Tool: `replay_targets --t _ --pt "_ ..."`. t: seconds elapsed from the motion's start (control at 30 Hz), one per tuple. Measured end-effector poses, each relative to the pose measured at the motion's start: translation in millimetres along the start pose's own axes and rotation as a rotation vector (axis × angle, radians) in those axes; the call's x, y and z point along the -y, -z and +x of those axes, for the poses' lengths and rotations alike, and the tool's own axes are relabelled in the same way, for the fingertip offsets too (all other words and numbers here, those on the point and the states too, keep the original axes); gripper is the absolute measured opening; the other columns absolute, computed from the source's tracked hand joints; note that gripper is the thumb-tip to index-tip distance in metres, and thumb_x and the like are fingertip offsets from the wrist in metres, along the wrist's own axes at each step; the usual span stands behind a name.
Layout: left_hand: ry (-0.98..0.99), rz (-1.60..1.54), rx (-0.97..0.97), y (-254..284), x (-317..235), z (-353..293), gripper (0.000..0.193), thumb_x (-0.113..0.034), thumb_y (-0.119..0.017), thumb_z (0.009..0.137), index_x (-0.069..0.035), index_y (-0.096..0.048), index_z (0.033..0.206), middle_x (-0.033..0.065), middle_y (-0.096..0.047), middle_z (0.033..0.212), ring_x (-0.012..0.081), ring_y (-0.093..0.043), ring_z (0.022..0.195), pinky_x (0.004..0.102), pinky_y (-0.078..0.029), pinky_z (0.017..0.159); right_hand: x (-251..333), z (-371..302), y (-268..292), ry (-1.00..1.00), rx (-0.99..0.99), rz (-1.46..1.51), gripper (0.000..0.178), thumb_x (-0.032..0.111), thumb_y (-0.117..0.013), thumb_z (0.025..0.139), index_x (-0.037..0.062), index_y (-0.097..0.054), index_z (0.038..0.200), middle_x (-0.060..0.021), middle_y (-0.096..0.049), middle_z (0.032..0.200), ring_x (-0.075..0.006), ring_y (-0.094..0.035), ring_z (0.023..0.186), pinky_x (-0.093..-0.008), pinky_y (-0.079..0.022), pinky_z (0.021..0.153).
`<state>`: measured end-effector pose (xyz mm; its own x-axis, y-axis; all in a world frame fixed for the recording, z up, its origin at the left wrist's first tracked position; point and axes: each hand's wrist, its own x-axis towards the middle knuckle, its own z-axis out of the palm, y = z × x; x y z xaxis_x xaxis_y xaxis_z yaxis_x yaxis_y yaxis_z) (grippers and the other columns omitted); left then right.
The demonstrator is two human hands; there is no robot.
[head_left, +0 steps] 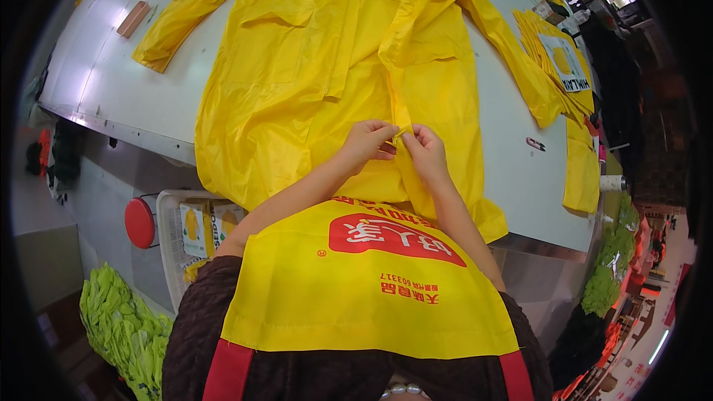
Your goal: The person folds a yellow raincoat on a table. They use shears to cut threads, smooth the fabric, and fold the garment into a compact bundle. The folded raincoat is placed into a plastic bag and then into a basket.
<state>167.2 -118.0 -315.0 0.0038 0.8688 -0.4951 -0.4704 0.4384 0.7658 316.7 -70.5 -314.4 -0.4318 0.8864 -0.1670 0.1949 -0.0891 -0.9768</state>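
Observation:
A yellow raincoat (275, 67) lies spread over the table, its sleeves reaching out to both sides and its front partly parted. Near its lower middle, both my hands meet at the long front edge strip. The fingers of my left hand (369, 141) pinch this edge from the left. Close beside it, my right hand (427, 152) grips the same edge between thumb and fingers. Whatever small part sits between the fingertips is too small to make out. The coat's hem hangs over the near table edge, against the yellow apron (297, 289) I wear.
A white table (111, 89) holds a pinkish-brown block (133, 19) at the left. Thread snips (535, 144) lie to the right, near folded yellow garments (553, 52) and a white spool (613, 183). Below left stand a red-topped stool (140, 223) and a white basket (172, 252) with packages.

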Motion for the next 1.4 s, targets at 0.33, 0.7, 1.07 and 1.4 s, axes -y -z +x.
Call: replay_targets --t 0.33,0.7,1.07,1.4 --pt "0.045 -0.032 -0.015 1.1 7.7 -1.0 0.022 -0.026 -0.060 0.085 -0.007 -0.055 0.076 0.0027 -0.057 0.073 0.0134 -0.060 0.065 0.0264 -0.052 0.058 33.4 -13.6 8.1 0.704 -0.054 -0.884 0.020 0.008 -0.059 0.078 0.0060 -0.061 0.097 -0.0131 -0.055 0.107 -0.0298 -0.050 0.100 -0.0393 -0.042 0.085" --pt "-0.209 0.020 -0.116 -5.1 0.5 -0.7 0.022 -0.023 -0.060 0.084 -0.003 -0.058 0.076 0.0006 -0.054 0.064 0.0072 -0.049 0.056 0.0213 -0.041 0.053 38.9 -53.9 -26.1 -0.110 0.314 -0.104 0.023 0.029 -0.058 0.085 0.0067 -0.054 0.085 -0.0042 -0.055 0.075 -0.0160 -0.053 0.059 -0.0272 -0.043 0.052" --pt "-0.213 0.138 -0.118 -13.1 -7.6 -10.5 0.023 -0.026 -0.059 0.085 -0.004 -0.059 0.078 -0.0002 -0.052 0.064 0.0070 -0.048 0.052 0.0204 -0.040 0.046 15.9 4.3 9.8 -0.264 0.086 0.387 0.012 0.015 -0.067 0.081 0.0046 -0.063 0.086 0.0004 -0.057 0.071 -0.0084 -0.053 0.059 -0.0209 -0.044 0.050" --pt "-0.192 -1.078 -0.627 67.0 13.7 39.4 0.022 -0.027 -0.054 0.090 -0.005 -0.050 0.089 0.0034 -0.054 0.080 0.0128 -0.054 0.066 0.0269 -0.050 0.061 3.2 3.2 -5.6 -0.603 0.188 0.628 0.021 0.022 -0.065 0.083 0.0045 -0.058 0.093 -0.0012 -0.055 0.073 -0.0094 -0.052 0.061 -0.0195 -0.042 0.049"
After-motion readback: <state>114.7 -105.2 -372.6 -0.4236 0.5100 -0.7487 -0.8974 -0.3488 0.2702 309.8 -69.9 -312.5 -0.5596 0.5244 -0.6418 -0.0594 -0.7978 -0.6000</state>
